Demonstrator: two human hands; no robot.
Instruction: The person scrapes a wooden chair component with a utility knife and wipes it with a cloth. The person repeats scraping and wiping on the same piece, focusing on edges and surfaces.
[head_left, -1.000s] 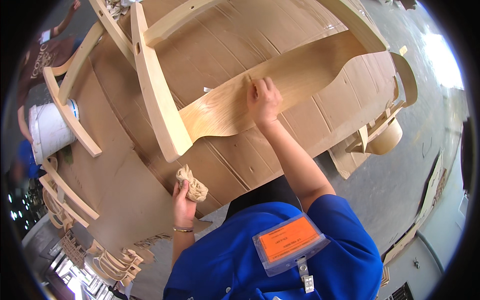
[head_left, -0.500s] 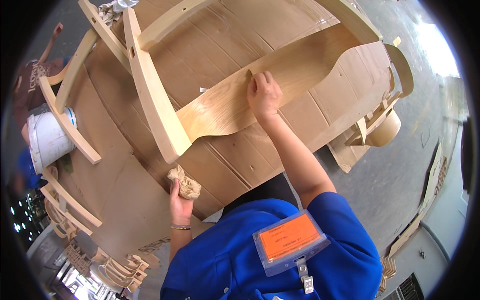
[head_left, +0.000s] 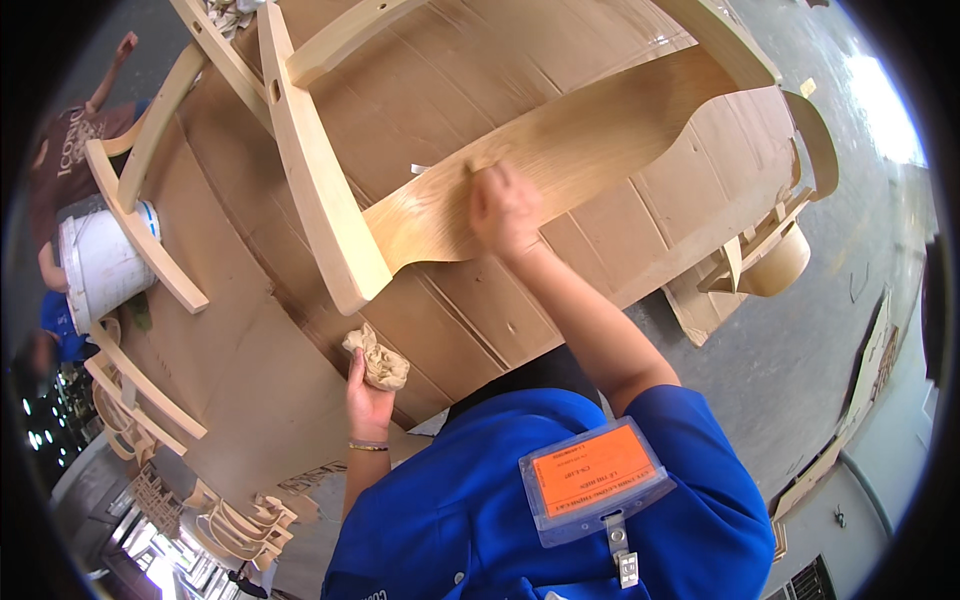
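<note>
My right hand (head_left: 507, 210) is closed, its fingertips pressed to the curved wooden panel (head_left: 600, 125) of a chair frame. A sliver of something thin shows at those fingertips, too blurred to name. The panel joins a pale wooden leg (head_left: 318, 190) on the left and another curved wooden piece (head_left: 722, 40) at the far right. Near the cardboard's front edge, my left hand (head_left: 368, 400) holds a crumpled tan cloth (head_left: 380, 362), apart from the chair frame.
Cardboard (head_left: 440, 320) covers the work surface under the chair frame. On the left are more wooden frame parts (head_left: 150, 235), a white bucket (head_left: 100, 255) and a person in a brown shirt (head_left: 85, 150). Another wooden piece (head_left: 770, 262) stands beyond the right edge. A whitish rag (head_left: 232, 14) lies at the far left.
My right hand has slid left and slightly nearer along the wooden panel. My left hand still holds the cloth. The whole view has shifted slightly.
</note>
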